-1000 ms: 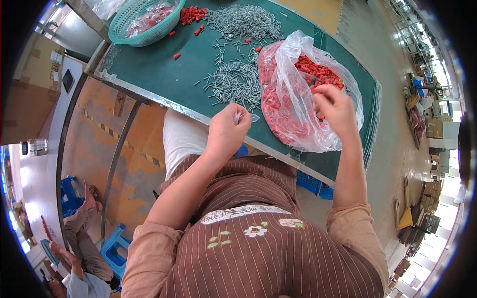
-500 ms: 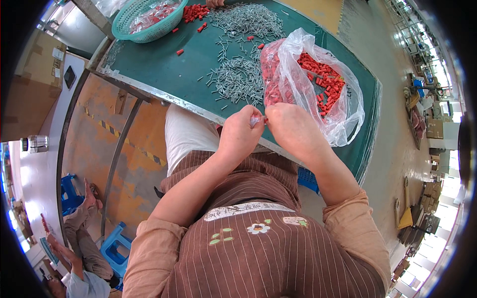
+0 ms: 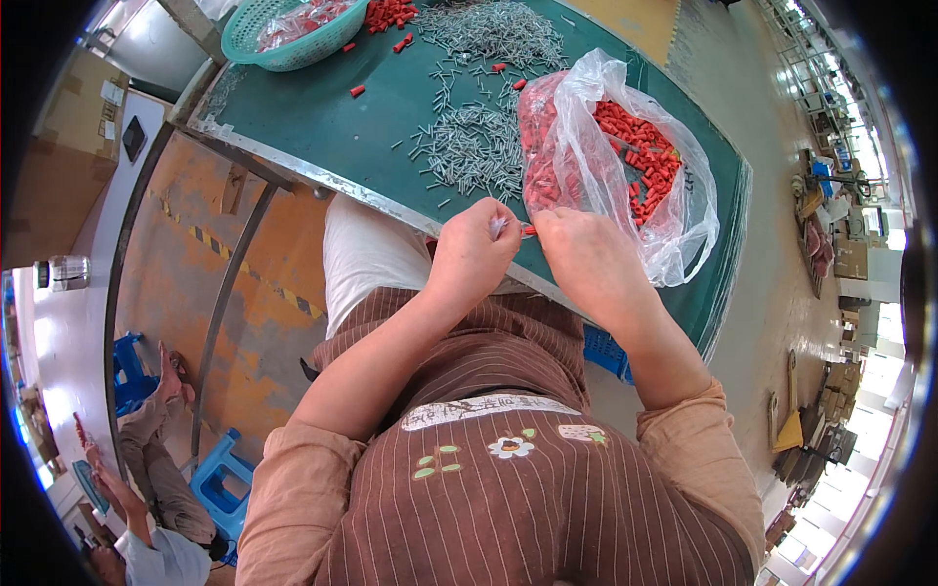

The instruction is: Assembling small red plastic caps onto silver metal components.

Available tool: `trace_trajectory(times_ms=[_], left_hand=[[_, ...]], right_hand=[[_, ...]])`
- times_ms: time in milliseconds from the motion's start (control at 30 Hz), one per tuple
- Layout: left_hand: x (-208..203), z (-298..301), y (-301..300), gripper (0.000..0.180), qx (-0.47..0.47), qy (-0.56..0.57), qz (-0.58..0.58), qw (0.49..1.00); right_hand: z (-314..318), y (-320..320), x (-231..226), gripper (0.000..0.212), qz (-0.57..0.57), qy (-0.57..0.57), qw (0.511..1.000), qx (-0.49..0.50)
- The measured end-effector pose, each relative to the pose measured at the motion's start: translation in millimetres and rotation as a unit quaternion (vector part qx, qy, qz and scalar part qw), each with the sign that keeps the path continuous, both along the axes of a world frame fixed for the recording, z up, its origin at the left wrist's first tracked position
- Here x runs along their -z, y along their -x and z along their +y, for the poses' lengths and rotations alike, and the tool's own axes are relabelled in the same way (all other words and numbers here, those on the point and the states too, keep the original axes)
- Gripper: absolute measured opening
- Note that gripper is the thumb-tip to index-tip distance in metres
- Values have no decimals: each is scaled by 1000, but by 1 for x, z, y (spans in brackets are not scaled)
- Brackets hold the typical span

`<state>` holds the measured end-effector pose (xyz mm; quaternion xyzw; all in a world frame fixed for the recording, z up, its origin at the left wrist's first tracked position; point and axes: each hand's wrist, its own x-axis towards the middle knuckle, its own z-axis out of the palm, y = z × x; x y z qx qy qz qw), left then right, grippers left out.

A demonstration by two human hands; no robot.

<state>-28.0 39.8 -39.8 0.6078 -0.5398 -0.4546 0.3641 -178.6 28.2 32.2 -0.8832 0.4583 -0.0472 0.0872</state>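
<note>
Both hands now together at table edge, left hand (image 3: 476, 256) fingers pinching metal pin (image 3: 499, 227), right hand (image 3: 584, 262) fingers red cap (image 3: 529, 231).

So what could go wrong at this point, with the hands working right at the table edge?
The left hand and right hand meet over the edge of the green table, pinching a small silver pin and red piece; either could slip and drop into the lap. The open plastic bag of red pieces hangs near the edge and might be nudged off. The loose pile of pins could scatter if brushed.
</note>
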Motion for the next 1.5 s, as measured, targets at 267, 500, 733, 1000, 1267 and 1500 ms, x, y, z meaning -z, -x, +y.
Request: trace_trajectory(times_ms=[267,500,733,1000,1267,1500], left_hand=[[-3,5,2,18,11,58,-63,996],[-5,-4,-5,16,17,-73,77,994],[-12,-5,-8,16,64,-187,252,947],[-2,2,-8,15,81,-90,226,966],[-15,5,-6,14,70,-81,185,977],[-15,8,-3,14,42,-87,228,969]], right_hand=[[-4,-8,-2,7,74,-40,996,17],[-1,10,10,10,-153,-13,988,0],[-5,22,23,12,-202,-67,977,11],[-2,27,35,9,-379,-223,894,84],[4,34,30,12,-488,-335,791,154],[7,33,36,17,-535,-269,783,167]])
